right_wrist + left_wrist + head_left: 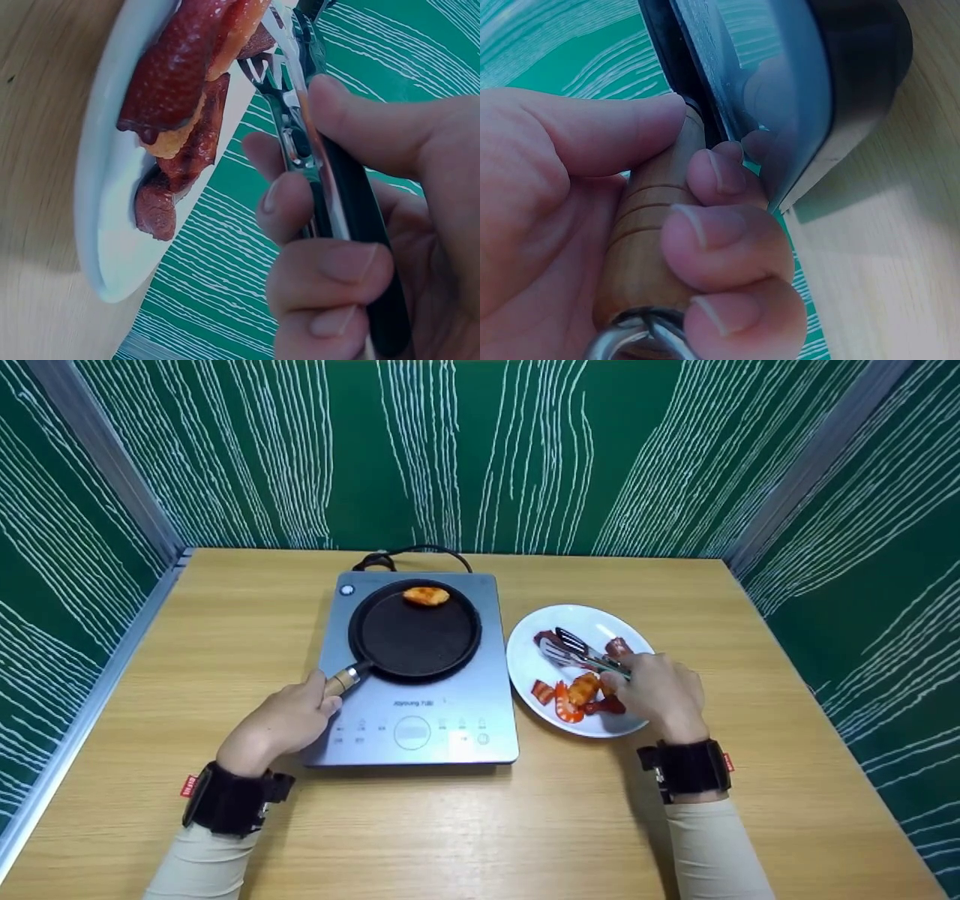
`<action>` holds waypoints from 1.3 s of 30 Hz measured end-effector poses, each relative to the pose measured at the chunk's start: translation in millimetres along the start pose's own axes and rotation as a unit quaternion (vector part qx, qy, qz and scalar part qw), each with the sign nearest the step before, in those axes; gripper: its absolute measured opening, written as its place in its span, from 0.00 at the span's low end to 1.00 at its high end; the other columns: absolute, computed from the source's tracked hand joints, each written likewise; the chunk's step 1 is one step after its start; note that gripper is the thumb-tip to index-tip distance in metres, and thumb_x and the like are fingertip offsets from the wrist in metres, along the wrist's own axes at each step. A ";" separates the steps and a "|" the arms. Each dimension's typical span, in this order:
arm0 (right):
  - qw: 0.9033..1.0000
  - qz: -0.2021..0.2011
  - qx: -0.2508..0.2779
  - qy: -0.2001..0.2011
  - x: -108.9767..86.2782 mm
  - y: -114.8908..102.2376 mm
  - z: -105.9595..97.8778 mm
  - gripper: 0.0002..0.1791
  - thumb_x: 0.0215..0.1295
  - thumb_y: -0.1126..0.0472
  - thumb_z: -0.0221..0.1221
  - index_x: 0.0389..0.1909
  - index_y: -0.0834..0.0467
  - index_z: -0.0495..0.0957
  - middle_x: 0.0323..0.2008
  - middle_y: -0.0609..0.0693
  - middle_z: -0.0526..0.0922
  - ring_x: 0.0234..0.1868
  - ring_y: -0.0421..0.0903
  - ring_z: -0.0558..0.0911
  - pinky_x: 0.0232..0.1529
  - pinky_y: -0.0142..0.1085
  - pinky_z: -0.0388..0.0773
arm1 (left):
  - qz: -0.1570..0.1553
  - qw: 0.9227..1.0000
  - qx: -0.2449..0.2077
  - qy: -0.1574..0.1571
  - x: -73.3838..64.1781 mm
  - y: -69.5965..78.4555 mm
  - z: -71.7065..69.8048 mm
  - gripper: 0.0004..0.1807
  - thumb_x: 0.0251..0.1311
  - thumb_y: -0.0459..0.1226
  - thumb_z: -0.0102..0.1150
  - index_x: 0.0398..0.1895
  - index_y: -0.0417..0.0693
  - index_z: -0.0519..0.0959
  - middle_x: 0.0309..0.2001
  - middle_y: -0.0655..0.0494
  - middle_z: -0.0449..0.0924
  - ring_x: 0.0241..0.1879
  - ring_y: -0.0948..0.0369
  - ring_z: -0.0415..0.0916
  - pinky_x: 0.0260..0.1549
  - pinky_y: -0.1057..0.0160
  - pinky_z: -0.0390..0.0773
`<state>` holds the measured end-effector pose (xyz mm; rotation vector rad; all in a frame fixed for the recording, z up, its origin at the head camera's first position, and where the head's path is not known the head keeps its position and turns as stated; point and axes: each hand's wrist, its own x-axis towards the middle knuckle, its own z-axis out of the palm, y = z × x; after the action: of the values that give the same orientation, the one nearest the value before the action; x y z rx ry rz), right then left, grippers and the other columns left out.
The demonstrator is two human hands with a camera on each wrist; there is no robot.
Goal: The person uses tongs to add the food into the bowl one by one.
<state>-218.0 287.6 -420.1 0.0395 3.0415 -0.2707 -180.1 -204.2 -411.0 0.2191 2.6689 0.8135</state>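
My left hand [289, 718] grips the wooden handle [342, 681] of a black frying pan [416, 637], fingers curled round it in the left wrist view. The pan sits on an induction cooker [480, 690], with one golden-brown piece of food [426, 596] near its far rim. My right hand [660, 694] holds metal tongs with black grips [364, 225] over a white plate [525, 664]. The tongs' slotted heads [559, 651] stand slightly apart over a dark red piece; whether they touch it, I cannot tell. A shrimp [568, 706], a golden piece [583, 688] and reddish meat pieces [543, 691] share the plate.
Behind the cooker a black cable [435, 547] loops on the wooden table [247, 615]. The plate stands close against the cooker's right side. Green walls with white streaks [480, 457] enclose the table at the back and sides.
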 end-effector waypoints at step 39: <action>0.997 -0.052 0.011 0.052 -2.2 1.3 -7.5 0.30 0.78 0.41 0.60 0.70 0.55 0.79 0.32 0.58 0.78 0.30 0.57 0.75 0.31 0.44 0.61 | -0.008 1.000 0.003 0.000 0.2 1.0 0.6 0.18 0.84 0.43 0.44 0.62 0.37 0.65 0.33 0.48 0.68 0.29 0.53 0.70 0.29 0.57 0.69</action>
<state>-216.4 290.2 -412.8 -0.1083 3.1483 -0.3197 -180.0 -203.0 -410.9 0.1987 2.6694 0.7998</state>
